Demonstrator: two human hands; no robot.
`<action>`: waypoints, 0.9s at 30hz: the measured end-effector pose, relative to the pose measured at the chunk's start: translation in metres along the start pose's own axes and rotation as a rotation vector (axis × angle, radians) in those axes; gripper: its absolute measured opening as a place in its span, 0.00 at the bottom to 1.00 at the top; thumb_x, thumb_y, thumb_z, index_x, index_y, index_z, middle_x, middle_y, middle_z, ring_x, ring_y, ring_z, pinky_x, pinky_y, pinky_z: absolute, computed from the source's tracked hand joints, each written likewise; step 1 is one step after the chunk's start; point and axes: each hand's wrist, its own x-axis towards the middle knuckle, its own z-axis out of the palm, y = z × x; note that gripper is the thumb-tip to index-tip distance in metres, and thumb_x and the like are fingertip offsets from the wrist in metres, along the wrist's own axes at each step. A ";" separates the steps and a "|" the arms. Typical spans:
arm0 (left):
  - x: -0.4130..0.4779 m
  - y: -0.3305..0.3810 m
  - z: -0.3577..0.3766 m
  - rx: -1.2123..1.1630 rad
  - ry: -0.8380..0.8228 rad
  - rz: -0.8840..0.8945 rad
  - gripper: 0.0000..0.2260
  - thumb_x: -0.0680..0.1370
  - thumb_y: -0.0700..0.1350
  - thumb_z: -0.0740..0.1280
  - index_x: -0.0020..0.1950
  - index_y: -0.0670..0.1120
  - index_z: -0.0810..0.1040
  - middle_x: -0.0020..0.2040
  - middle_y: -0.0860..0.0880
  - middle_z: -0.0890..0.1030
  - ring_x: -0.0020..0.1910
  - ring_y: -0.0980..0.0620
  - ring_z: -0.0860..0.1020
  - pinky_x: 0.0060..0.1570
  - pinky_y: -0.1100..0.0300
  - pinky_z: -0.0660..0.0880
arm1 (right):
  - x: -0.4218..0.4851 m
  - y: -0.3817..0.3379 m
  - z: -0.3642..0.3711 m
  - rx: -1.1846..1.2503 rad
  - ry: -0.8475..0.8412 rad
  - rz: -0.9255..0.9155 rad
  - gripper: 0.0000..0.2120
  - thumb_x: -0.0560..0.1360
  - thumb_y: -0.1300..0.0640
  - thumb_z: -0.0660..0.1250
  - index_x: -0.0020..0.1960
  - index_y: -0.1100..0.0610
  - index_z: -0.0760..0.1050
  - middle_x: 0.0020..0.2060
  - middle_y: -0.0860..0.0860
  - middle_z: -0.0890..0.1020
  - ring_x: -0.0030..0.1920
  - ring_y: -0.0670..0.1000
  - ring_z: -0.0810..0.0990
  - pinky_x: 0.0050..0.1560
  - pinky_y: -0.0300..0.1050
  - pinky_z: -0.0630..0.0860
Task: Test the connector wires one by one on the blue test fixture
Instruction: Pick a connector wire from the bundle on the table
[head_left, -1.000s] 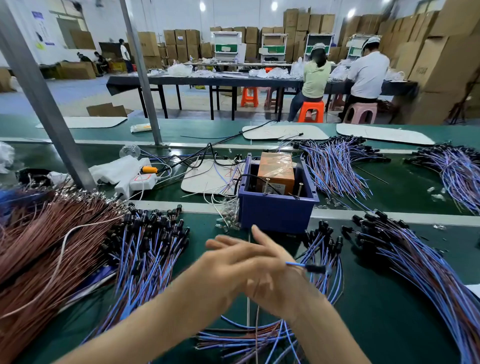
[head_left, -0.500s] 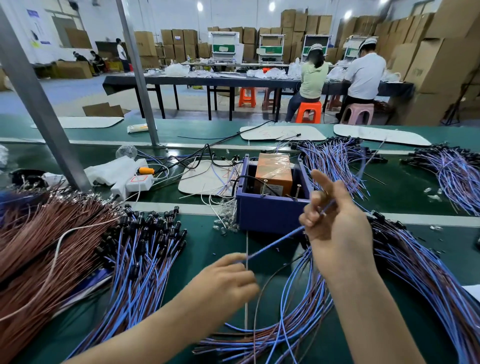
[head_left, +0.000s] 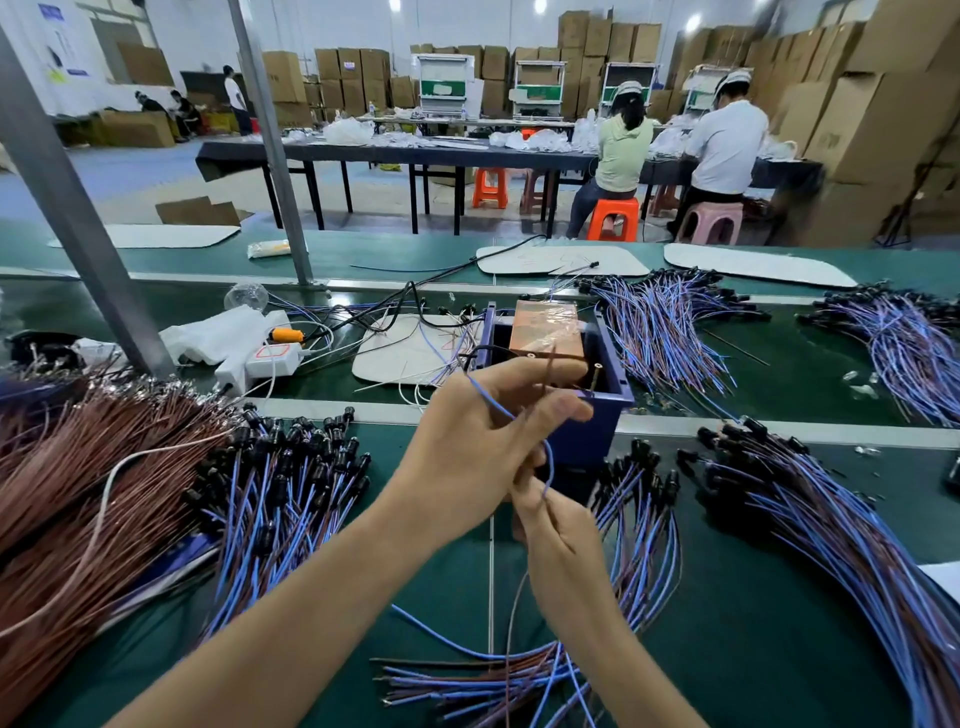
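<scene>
Item one, connector wire (head_left: 493, 402): we are holding it raised just in front of the blue test fixture (head_left: 597, 436), its blue strand running down across our fingers and its thin brown strand rising toward the fixture's open top; we cannot tell whether any tip is touching a contact there. Our left hand (head_left: 483, 431) is grasping this wire with curled fingers and thumb, directly before the fixture's near wall. Our right hand (head_left: 556, 525) is pinching the same wire lower down, just below the left hand and nearer to us than the fixture. Item two, the fixture itself: it is standing on the green surface (head_left: 727, 623), and a copper-coloured block (head_left: 543, 332) is sitting inside it. Item three, wire stock: a heap of blue and brown wires with black connectors (head_left: 291, 478) is lying to the left of the fixture, a larger heap (head_left: 779, 493) is spreading to its right, and a further heap (head_left: 660, 322) is lying behind it to the right. A small bundle (head_left: 639, 493) is resting just in front of the fixture, beside our right hand. Item four, a mass of plain brown wires (head_left: 78, 467) is lying well to the left of the fixture. Item five, a white power strip (head_left: 265, 358) and a white pad (head_left: 405, 353) are lying to the fixture's left, the pad being the nearer.
</scene>
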 end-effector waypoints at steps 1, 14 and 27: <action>-0.002 -0.001 0.000 -0.008 0.000 0.002 0.08 0.72 0.46 0.68 0.50 0.51 0.81 0.41 0.46 0.85 0.26 0.57 0.73 0.28 0.67 0.73 | -0.002 0.003 -0.001 0.017 -0.014 0.027 0.22 0.78 0.38 0.53 0.31 0.40 0.76 0.23 0.47 0.62 0.26 0.45 0.60 0.31 0.47 0.56; 0.009 -0.047 -0.004 -0.080 0.103 -0.156 0.06 0.75 0.33 0.67 0.47 0.42 0.81 0.29 0.52 0.79 0.27 0.58 0.76 0.30 0.68 0.75 | 0.024 -0.008 -0.018 0.297 0.218 -0.061 0.12 0.74 0.66 0.69 0.55 0.53 0.77 0.38 0.51 0.84 0.38 0.48 0.84 0.40 0.36 0.78; 0.041 -0.091 -0.011 0.165 0.300 -0.225 0.10 0.77 0.36 0.67 0.38 0.48 0.80 0.29 0.53 0.80 0.26 0.54 0.80 0.30 0.66 0.77 | 0.064 0.026 -0.049 0.240 0.750 0.180 0.09 0.75 0.58 0.70 0.37 0.49 0.79 0.30 0.47 0.76 0.29 0.42 0.71 0.30 0.30 0.70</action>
